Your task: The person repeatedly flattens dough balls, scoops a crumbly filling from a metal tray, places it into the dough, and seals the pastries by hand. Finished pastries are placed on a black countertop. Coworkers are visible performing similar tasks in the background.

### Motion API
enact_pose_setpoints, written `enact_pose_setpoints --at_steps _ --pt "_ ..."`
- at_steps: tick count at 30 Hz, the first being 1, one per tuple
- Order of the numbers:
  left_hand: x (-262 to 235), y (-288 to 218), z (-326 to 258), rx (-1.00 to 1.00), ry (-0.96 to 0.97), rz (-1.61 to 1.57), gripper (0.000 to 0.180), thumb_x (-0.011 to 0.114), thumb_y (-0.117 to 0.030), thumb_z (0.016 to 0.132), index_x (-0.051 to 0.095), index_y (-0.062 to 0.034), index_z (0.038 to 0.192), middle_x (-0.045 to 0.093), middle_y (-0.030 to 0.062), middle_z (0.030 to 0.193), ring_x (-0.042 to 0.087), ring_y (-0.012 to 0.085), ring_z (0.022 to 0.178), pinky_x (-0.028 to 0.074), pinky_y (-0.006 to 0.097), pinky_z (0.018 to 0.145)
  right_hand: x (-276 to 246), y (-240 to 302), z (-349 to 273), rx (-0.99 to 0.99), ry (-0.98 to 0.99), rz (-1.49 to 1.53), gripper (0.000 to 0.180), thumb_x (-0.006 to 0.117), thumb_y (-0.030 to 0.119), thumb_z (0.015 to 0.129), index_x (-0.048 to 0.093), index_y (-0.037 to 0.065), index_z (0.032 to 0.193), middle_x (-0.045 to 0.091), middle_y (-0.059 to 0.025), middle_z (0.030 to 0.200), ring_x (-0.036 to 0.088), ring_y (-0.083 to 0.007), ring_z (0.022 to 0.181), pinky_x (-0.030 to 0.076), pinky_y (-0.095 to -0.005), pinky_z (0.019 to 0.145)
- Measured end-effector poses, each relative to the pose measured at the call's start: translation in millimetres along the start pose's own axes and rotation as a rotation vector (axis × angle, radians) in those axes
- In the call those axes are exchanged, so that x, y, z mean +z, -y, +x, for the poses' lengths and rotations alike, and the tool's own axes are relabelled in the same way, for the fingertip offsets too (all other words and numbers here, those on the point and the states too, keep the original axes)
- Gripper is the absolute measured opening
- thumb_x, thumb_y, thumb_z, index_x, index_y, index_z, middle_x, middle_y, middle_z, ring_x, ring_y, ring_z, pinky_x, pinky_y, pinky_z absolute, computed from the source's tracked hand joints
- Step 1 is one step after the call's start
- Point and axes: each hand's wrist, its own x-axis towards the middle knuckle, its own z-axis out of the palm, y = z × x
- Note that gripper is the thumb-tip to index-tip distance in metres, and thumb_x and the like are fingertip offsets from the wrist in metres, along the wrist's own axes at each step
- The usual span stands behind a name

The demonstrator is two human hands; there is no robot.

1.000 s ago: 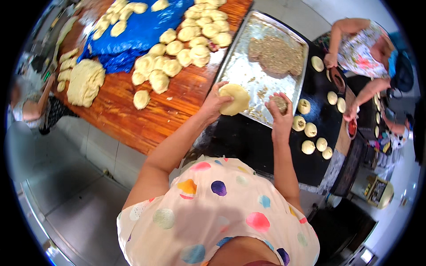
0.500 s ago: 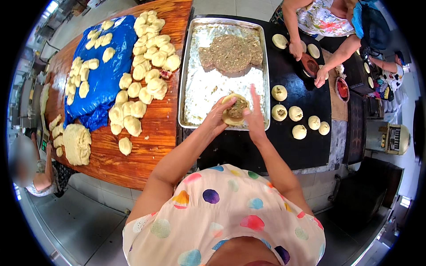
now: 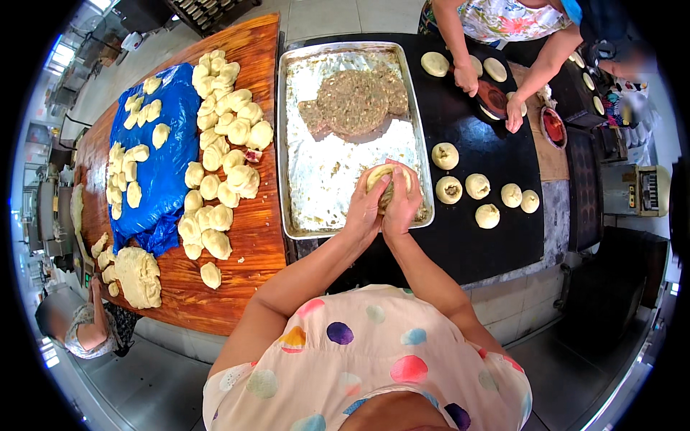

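A dough round (image 3: 389, 174) with brownish-green filling in its middle is cupped between my two hands, over the near right part of a metal tray (image 3: 283, 136). My left hand (image 3: 364, 207) wraps its left side, and my right hand (image 3: 402, 206) closes round its right side. The fingers of both hands bend up about the dough's edge, and part of the filling shows between them. Farther off in the tray lies a flattened mound of chopped filling (image 3: 356, 104). Right of the tray, several filled dough balls (image 3: 477, 186) rest on the black surface (image 3: 496, 237).
Many dough pieces (image 3: 215, 154) and a blue plastic sheet (image 3: 162, 190) cover much of the wooden table (image 3: 244, 287) at left, beside a large dough lump (image 3: 138, 276). Across from me, a co-worker's hands (image 3: 514, 113) hold a brown flat tool (image 3: 493, 99) near a bowl of red stuff (image 3: 552, 128).
My right hand, stretched out and apart before, has come in against the dough, and both hands now close round it. The dough's sides have been drawn up about the filling.
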Motion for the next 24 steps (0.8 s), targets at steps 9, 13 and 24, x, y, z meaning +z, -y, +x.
enact_pose_setpoints --at_steps 9,13,24 --pt "-40 -22 2 -0.348 0.145 -0.185 0.045 0.047 -0.05 0.098 0.052 -0.0144 0.126 0.061 0.004 0.116 0.061 0.0185 0.106 0.051 0.036 0.092 -25 -35 24 0.409 0.247 0.205 0.065 0.033 0.053 0.101 0.045 0.001 0.139 0.052 -0.0088 0.135 0.045 -0.0204 0.127 0.035 -0.034 0.107" --pt "-38 -7 9 -0.154 -0.058 0.123 0.052 0.043 -0.06 0.096 0.061 -0.0137 0.113 0.065 0.0029 0.104 0.063 0.0151 0.095 0.051 0.032 0.082 -8 -28 -1 -0.1 0.404 -0.396 0.04 0.048 0.036 0.1 0.068 0.002 0.105 0.068 -0.0125 0.097 0.065 -0.0269 0.093 0.048 -0.035 0.087" --pt "-27 -34 -6 -0.118 0.033 0.365 0.07 0.03 -0.065 0.097 0.052 -0.0066 0.129 0.059 0.011 0.119 0.059 0.021 0.103 0.046 0.035 0.091 -15 -12 -3 0.338 0.212 0.213 0.038 0.052 0.037 0.098 0.066 0.002 0.09 0.067 -0.0078 0.086 0.064 -0.021 0.083 0.05 -0.0345 0.077"
